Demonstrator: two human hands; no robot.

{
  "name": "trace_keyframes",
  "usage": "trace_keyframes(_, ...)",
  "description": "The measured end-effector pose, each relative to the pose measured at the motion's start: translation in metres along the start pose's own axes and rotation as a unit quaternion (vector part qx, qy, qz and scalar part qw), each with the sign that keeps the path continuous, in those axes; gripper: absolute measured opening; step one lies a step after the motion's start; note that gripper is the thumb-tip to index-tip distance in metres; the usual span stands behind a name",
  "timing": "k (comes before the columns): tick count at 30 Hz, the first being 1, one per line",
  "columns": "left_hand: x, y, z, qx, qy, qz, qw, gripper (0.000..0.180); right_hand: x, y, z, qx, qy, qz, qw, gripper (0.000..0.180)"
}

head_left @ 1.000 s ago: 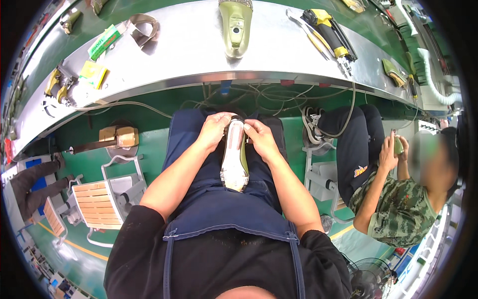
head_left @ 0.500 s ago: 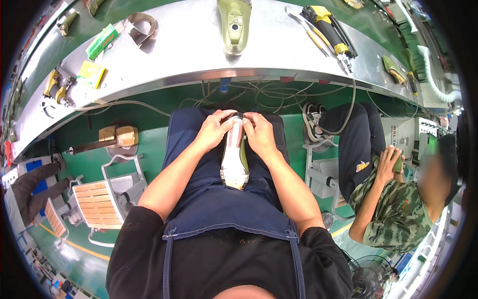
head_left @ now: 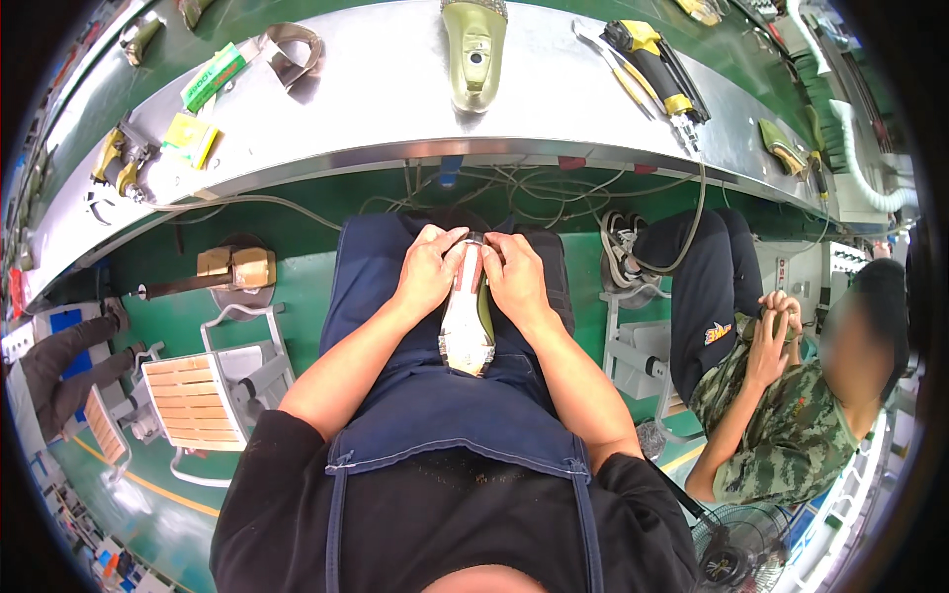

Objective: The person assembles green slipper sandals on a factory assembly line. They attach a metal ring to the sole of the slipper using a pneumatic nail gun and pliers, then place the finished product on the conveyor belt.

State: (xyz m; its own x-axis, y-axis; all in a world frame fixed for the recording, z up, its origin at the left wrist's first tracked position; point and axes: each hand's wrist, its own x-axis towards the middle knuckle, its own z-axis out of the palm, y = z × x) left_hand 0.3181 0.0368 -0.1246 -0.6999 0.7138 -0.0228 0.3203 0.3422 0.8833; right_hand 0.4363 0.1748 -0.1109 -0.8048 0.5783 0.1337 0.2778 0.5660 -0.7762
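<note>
A green shoe last [head_left: 463, 331] lies sole up across my apron [head_left: 395, 385], its narrow end away from me. A whitish sole piece with a reddish-brown strip covers its upward face, and a dark band crosses the far end. My left hand [head_left: 431, 272] grips that far end from the left, thumb and fingertips pressed on the band. From the other side my right hand [head_left: 516, 274] closes on the same end, its fingers bent round the edge. The fingertips of both hands nearly meet there. The last's near end rests on my lap.
On the metal bench [head_left: 386, 89] ahead stand another green last [head_left: 474, 59], a yellow-black power tool [head_left: 649, 64], pincers [head_left: 628, 74], a green box [head_left: 213, 77] and a yellow packet [head_left: 190, 140]. Cables hang beneath. A co-worker [head_left: 791, 425] sits right; a slatted chair [head_left: 196, 403] stands left.
Both hands have shifted slightly toward me at the far end of the last, the fingers curling more tightly round it. The co-worker's hands have also moved.
</note>
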Motion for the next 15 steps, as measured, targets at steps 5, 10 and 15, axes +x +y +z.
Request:
trace_keyframes(5, 0.0, 0.0, 0.002, 0.001, -0.001, -0.011, 1.0, 0.032, 0.002, -0.01, -0.003, -0.003, -0.006, -0.005, 1.0, 0.027)
trace_keyframes(10, 0.002, 0.001, 0.004, 0.017, -0.003, -0.014, 1.0, 0.033, 0.0, -0.001, 0.001, -0.014, -0.018, -0.016, 1.0, 0.032)
trace_keyframes(15, 0.002, -0.005, 0.004, 0.014, 0.0, 0.008, 1.0, 0.033, -0.002, 0.001, 0.005, -0.001, -0.005, -0.019, 1.0, 0.03)
